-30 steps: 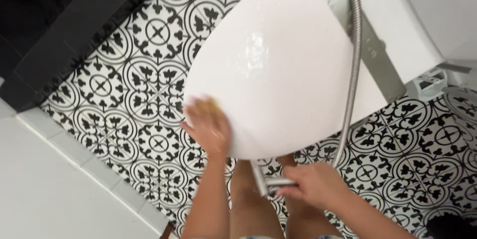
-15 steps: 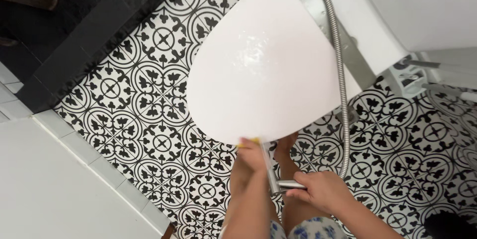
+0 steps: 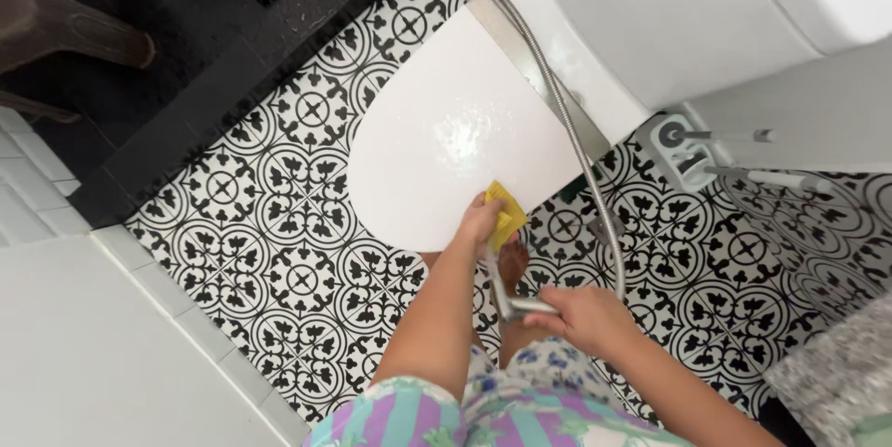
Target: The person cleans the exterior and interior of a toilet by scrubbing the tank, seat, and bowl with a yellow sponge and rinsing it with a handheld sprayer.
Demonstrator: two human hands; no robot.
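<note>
Head view looked straight down on a closed white toilet lid [image 3: 437,145], wet and shiny in its middle, over black-and-white patterned floor tiles [image 3: 279,224]. Left hand [image 3: 483,220] was at the lid's near edge, fingers curled shut around a yellow sponge [image 3: 505,214]; the sponge pressed against the lid rim on the side nearest the person. Right hand [image 3: 569,314] sat lower, well off the lid, fingers wrapped closed on the handle of a metal spray wand [image 3: 509,294], nozzle end pointing up toward the sponge hand. A ribbed metal hose [image 3: 569,136] ran from the wand up across the right side of the lid toward the white tank [image 3: 669,10]. No water stream was visible, so I could not tell whether the sprayer was running.

Step in hand, as I judged it: scrubbing the front rim of the lid with the sponge while the sprayer was held ready. The lid's top already looked wetted. The next move would call for keeping the sponge flat to the curved edge and aiming the nozzle at the lid, not at the floor or at the bare foot [image 3: 511,266] just below the rim. The hose lay close to the scrubbing arm and could snag.

A dark chair leg [image 3: 84,33] and white wall tiles [image 3: 56,215] sat off to the left.
</note>
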